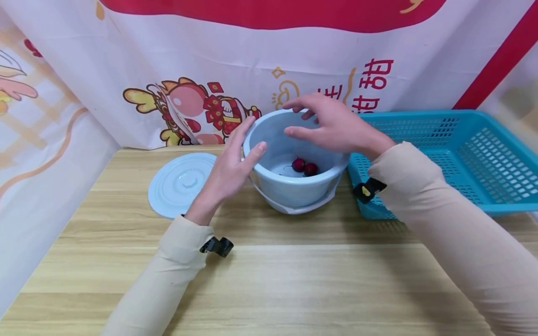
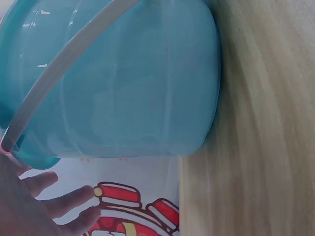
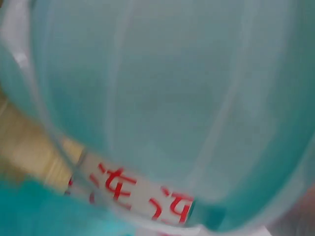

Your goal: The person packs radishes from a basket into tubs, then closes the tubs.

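A light blue bucket stands upright, its carrying handle hanging down at the front. Two small dark red radishes with thin roots lie on its bottom. My left hand is at the bucket's left rim, fingers extended along the outside and thumb over the edge. In the left wrist view those fingers reach out straight past the bucket's wall. Over the far right part of the opening hovers my right hand, its fingers spread and slightly bent, holding nothing. The right wrist view is blurred and filled by the bucket's side.
A round light blue lid lies on the wooden table, left of the bucket. To the right, a teal perforated basket stands close to the bucket. Behind hangs a white and red printed cloth.
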The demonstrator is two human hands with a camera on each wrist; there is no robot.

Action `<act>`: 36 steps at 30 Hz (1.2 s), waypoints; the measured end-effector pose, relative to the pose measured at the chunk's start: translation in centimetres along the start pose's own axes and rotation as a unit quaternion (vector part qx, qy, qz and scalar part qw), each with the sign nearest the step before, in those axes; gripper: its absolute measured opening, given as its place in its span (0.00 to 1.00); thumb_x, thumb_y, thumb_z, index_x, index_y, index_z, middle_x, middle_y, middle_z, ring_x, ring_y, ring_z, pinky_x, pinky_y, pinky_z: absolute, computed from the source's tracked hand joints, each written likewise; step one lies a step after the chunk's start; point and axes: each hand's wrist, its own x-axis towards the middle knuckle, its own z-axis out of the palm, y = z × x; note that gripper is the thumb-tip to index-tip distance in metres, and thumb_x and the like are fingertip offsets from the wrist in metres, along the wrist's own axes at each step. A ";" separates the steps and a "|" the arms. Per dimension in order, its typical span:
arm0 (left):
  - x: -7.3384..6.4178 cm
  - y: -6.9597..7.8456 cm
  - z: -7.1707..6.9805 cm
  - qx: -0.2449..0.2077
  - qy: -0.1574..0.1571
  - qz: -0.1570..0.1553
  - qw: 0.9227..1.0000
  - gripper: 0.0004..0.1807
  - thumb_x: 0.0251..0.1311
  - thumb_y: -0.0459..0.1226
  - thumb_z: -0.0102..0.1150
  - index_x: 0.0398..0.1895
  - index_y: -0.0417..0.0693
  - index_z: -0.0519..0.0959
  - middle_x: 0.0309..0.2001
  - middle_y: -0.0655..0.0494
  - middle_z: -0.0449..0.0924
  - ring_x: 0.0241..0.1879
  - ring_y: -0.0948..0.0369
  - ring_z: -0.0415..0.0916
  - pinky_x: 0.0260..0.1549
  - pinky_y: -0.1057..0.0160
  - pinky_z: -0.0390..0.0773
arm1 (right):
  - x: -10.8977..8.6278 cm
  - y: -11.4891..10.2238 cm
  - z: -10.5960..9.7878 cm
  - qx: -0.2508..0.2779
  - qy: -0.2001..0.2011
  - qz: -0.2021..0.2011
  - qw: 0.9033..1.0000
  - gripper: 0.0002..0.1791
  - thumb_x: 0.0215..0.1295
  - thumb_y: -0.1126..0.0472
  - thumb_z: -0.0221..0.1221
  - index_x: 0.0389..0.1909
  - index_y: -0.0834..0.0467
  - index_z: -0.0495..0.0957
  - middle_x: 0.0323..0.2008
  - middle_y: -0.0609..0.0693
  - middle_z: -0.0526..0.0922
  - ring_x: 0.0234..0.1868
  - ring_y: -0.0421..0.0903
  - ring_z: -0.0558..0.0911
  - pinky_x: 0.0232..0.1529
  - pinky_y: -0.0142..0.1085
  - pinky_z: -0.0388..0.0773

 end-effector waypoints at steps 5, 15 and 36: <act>-0.1 0.1 -1.0 0.033 0.025 0.000 0.999 0.39 0.75 0.65 0.45 0.86 0.75 0.50 0.87 0.68 0.47 0.87 0.56 0.47 0.79 0.29 0.56 | 0.4 -1.7 1.2 -0.006 0.001 0.006 1.000 0.40 0.74 0.44 0.63 0.82 0.45 0.62 0.79 0.53 0.67 0.74 0.56 0.73 0.73 0.59 0.75; -1.6 -1.7 -4.3 0.087 0.056 -0.009 0.995 0.38 0.78 0.63 0.42 0.86 0.69 0.51 0.88 0.65 0.45 0.87 0.52 0.46 0.80 0.27 0.51 | 2.0 -5.7 3.9 -0.022 -0.002 0.038 0.999 0.48 0.72 0.35 0.61 0.87 0.39 0.49 0.85 0.52 0.55 0.85 0.55 0.58 0.81 0.62 0.64; -5.7 -6.7 -12.0 0.165 0.036 -0.059 0.984 0.39 0.82 0.57 0.38 0.88 0.57 0.45 0.89 0.50 0.38 0.86 0.38 0.38 0.77 0.20 0.42 | 3.5 -12.5 9.6 -0.110 -0.002 0.058 0.992 0.49 0.72 0.29 0.57 0.86 0.41 0.49 0.86 0.55 0.52 0.87 0.59 0.47 0.86 0.58 0.49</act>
